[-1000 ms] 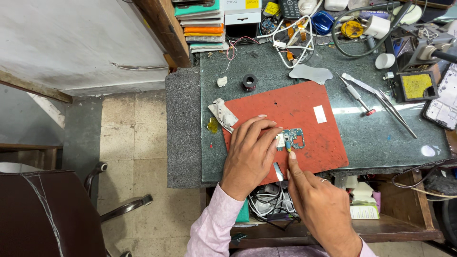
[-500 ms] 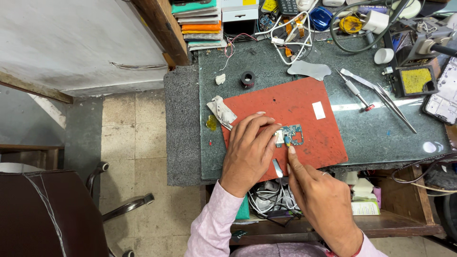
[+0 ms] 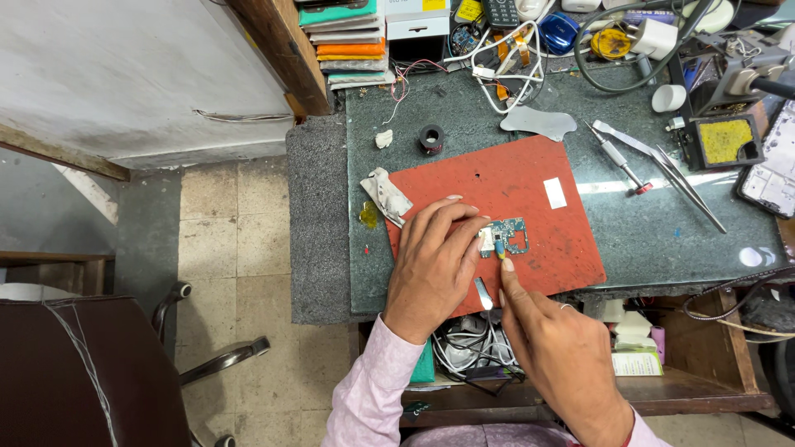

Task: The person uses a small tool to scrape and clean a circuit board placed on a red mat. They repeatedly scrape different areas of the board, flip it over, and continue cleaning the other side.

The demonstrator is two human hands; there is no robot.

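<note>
A small green circuit board (image 3: 513,235) lies on a red work mat (image 3: 513,186) on the dark green bench top. My left hand (image 3: 435,265) rests flat on the mat, its fingertips pressing the board's left edge. My right hand (image 3: 559,356) comes up from below, and its index finger and thumb pinch a thin tool with a yellow-blue tip (image 3: 500,251) against the board. A small metal strip (image 3: 483,293) lies on the mat between my hands.
Tweezers (image 3: 683,182) and a screwdriver (image 3: 617,159) lie right of the mat. A solder sponge holder (image 3: 723,139), cables (image 3: 505,74), a tape roll (image 3: 431,136) and stacked boxes (image 3: 348,41) crowd the back. A phone (image 3: 770,174) sits at far right, a chair (image 3: 91,364) at lower left.
Both hands stay on the board with almost no movement; the view has shifted slightly.
</note>
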